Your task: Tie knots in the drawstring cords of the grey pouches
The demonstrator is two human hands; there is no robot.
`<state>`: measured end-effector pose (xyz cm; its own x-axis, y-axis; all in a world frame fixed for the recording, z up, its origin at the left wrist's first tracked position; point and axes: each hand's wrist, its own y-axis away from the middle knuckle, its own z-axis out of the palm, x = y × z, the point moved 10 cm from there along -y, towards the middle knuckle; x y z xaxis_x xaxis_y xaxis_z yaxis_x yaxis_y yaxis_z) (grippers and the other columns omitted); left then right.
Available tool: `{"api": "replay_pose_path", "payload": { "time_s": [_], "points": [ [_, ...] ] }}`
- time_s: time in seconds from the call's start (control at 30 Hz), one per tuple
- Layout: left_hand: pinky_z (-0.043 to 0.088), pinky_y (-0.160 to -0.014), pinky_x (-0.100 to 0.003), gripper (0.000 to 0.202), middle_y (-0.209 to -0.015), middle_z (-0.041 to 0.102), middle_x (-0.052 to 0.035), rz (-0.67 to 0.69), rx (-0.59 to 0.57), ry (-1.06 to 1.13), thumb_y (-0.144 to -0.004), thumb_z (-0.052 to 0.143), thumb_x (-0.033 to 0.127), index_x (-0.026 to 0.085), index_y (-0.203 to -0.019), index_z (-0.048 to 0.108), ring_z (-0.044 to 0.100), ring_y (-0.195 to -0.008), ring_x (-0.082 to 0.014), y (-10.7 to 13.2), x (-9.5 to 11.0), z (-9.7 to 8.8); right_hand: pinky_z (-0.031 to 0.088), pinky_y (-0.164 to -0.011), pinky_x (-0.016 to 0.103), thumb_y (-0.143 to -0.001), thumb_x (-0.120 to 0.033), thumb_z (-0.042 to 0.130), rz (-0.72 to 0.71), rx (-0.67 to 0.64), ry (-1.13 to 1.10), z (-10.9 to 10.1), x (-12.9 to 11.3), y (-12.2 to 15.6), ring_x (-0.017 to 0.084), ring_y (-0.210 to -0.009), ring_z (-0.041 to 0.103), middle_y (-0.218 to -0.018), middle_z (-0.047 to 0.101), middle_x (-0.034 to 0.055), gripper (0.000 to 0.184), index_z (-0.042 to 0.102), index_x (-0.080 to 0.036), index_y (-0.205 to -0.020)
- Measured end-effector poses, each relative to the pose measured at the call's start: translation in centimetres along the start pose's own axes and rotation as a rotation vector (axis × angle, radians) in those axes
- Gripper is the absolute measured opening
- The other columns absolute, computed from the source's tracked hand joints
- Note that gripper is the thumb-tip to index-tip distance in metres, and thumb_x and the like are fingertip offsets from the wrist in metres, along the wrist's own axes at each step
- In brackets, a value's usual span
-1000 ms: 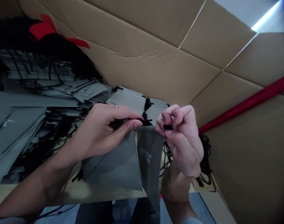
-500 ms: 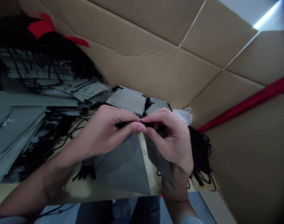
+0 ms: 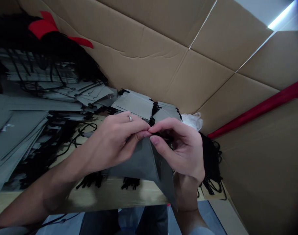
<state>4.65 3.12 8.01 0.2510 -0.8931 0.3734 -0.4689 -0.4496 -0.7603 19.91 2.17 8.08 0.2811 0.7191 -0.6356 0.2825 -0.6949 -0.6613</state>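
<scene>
A small grey fabric pouch (image 3: 139,161) with a black drawstring hangs above the wooden table edge (image 3: 110,195). My left hand (image 3: 112,143), a ring on one finger, pinches its top edge from the left. From the right, my right hand (image 3: 183,150) closes its fingers on the same top edge. The fingertips of both hands meet at the pouch's mouth. What lies between the fingers there is hidden.
Stacks of flat grey pouches (image 3: 29,107) with black cords fill the left and back of the table. More pouches (image 3: 136,104) lie behind my hands. A white crumpled thing (image 3: 193,120) and black cords (image 3: 210,156) sit at right. Cardboard walls (image 3: 163,49) enclose the area, with a red bar (image 3: 261,107).
My right hand moved in from the right to meet the left at the pouch's top. The pouch has swung up and folded, hiding its printed lettering.
</scene>
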Motion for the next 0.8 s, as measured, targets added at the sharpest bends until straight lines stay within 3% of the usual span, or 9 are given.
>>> {"api": "replay_pose_path", "payload": {
  "time_s": [0.13,0.23,0.3,0.43,0.57,0.67,0.8],
  "points": [
    [0.054,-0.069,-0.024,0.021,-0.089,0.080,0.0001,0.035,0.012,0.113,-0.111,0.066,0.007,0.021,-0.105,0.080,0.071,-0.078,-0.0130,-0.1,0.0,-0.5,0.063,-0.062,0.024,-0.100,-0.014,0.089,0.041,0.029,-0.116,-0.4,0.3,-0.2,0.013,-0.072,0.076,-0.091,0.086,-0.0008,0.012,0.085,-0.024,-0.105],
    [0.049,-0.063,-0.027,0.017,-0.079,0.072,0.0028,0.051,-0.015,0.262,-0.111,0.070,0.012,0.022,-0.102,0.081,0.058,-0.066,-0.0115,-0.2,-0.1,-0.5,0.059,-0.056,0.022,-0.094,-0.011,0.095,0.053,0.041,-0.201,-0.6,0.5,-0.2,0.012,-0.065,0.072,-0.086,0.084,-0.0019,0.016,0.087,-0.024,-0.099],
    [0.044,-0.058,-0.029,0.016,-0.074,0.068,0.0037,0.025,-0.055,0.379,-0.113,0.074,0.018,0.024,-0.101,0.082,0.052,-0.060,-0.0113,-0.2,-0.3,-0.1,0.059,-0.054,0.023,-0.093,-0.014,0.098,0.066,0.035,-0.254,-0.5,0.6,-0.2,0.012,-0.064,0.072,-0.083,0.084,-0.0018,0.015,0.088,-0.024,-0.098],
    [0.045,-0.059,-0.029,0.019,-0.077,0.074,0.0023,-0.036,-0.094,0.572,-0.117,0.075,0.027,0.026,-0.100,0.083,0.057,-0.060,-0.0115,0.1,-0.7,0.4,0.063,-0.057,0.026,-0.092,-0.028,0.106,0.080,0.013,-0.318,-0.3,0.7,-0.2,0.016,-0.068,0.078,-0.084,0.087,0.0006,0.017,0.091,-0.024,-0.096],
    [0.043,-0.058,-0.025,0.023,-0.073,0.068,0.0040,-0.033,-0.104,0.403,-0.119,0.070,0.027,0.023,-0.098,0.080,0.055,-0.060,-0.0097,-0.2,-0.3,0.0,0.068,-0.064,0.025,-0.091,-0.023,0.108,0.058,0.047,-0.283,-0.9,0.7,-0.2,0.017,-0.077,0.083,-0.094,0.090,-0.0003,0.021,0.093,-0.028,-0.105],
    [0.039,-0.056,-0.023,0.030,-0.070,0.064,0.0049,-0.068,-0.128,0.285,-0.119,0.066,0.027,0.020,-0.091,0.075,0.052,-0.058,-0.0085,-0.6,-0.3,-0.3,0.073,-0.074,0.027,-0.091,-0.017,0.107,0.031,0.067,-0.200,-1.5,0.6,0.0,0.018,-0.087,0.087,-0.105,0.092,-0.0014,0.036,0.093,-0.033,-0.120],
    [0.042,-0.056,-0.021,0.032,-0.072,0.069,0.0051,-0.087,-0.142,0.223,-0.121,0.062,0.028,0.019,-0.094,0.076,0.056,-0.058,-0.0073,-0.9,-0.1,-0.4,0.068,-0.072,0.030,-0.093,-0.011,0.103,-0.045,0.105,-0.049,-2.7,-0.3,0.4,0.018,-0.083,0.084,-0.100,0.091,-0.0023,0.036,0.093,-0.033,-0.119]
  ]
}}
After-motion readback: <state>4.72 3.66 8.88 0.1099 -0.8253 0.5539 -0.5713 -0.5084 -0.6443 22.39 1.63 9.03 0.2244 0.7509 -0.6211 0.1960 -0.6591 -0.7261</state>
